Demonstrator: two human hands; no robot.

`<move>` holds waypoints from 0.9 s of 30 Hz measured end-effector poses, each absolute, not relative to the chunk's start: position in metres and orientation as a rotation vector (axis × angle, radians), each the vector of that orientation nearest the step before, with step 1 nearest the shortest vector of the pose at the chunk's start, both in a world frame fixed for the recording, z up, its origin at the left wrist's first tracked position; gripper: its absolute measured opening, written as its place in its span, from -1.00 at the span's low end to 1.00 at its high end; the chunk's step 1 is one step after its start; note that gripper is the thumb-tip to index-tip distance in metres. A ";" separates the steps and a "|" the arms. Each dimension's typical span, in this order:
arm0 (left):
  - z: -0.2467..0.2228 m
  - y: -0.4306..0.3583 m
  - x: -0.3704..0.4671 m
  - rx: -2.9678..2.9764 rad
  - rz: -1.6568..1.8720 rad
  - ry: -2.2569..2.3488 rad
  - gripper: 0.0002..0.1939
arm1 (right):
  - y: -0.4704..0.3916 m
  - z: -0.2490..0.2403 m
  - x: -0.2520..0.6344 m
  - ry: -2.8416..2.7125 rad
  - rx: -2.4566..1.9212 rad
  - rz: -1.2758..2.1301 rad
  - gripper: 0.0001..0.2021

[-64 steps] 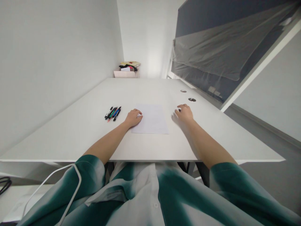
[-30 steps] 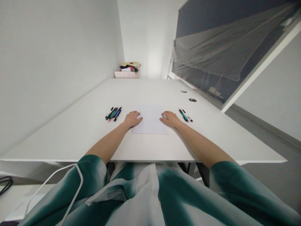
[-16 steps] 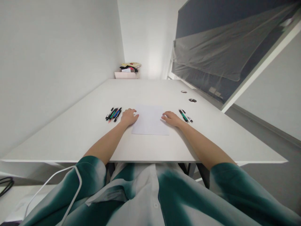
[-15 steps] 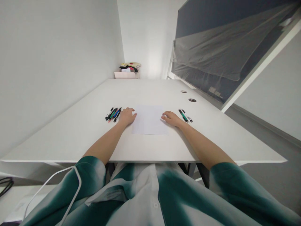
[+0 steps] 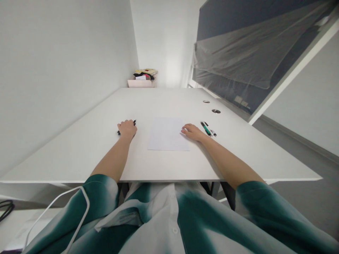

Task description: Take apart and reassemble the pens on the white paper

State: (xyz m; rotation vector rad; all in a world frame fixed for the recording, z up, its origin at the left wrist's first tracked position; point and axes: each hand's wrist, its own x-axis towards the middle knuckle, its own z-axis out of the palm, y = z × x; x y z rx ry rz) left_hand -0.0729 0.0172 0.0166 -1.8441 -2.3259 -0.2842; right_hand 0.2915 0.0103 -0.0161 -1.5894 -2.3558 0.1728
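Left hand (image 5: pixel 127 129) over pens (image 5: pixel 135 122), left-edge side of desk (image 5: pixel 168 168); grip hidden, can't tell if closed. Right hand (image 5: pixel 192 132), fingers apart, at right edge of paper (image 5: pixel 166 137). Likely grasping step; calls for securing pens underneath.

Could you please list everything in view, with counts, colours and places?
table: one, white, centre
sheet of paper: one, white, on table
pens: two, green and white, both part black, right of paper
other pens: count hidden, black ends, left of paper
round inserts: two, metallic, table's right side
box of items: one, pale pink, far end
panel: one, dark grey, right
plastic sheet: one, clear, across the panel
cord: one, white, lower left
coiled cable: one, black, left edge
walls, left and far: two, white
shirt: one, teal and white, bottom
left hand: one, over the other pens
right hand: one, at paper's right edge
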 end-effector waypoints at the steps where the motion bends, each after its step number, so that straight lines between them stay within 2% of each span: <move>1: 0.017 0.017 -0.072 -1.842 -0.280 -2.320 -0.67 | 0.010 -0.016 0.291 -2.357 -1.591 0.172 -0.62; 10: 0.021 0.017 -0.069 -1.856 -0.233 -2.366 -0.69 | 0.009 -0.014 0.291 -2.365 -1.596 0.172 -0.62; 17: 0.022 0.017 -0.062 -2.022 -0.274 -2.269 -0.54 | 0.009 -0.014 0.291 -2.371 -1.598 0.151 -0.62; 21: 0.027 0.014 -0.047 -2.245 -0.247 -2.201 -0.62 | 0.008 -0.013 0.290 -2.369 -1.596 0.161 -0.63; 27: 0.026 0.000 -0.012 -2.444 -0.685 -2.061 -0.68 | 0.007 -0.010 0.288 -2.327 -1.557 0.175 -0.64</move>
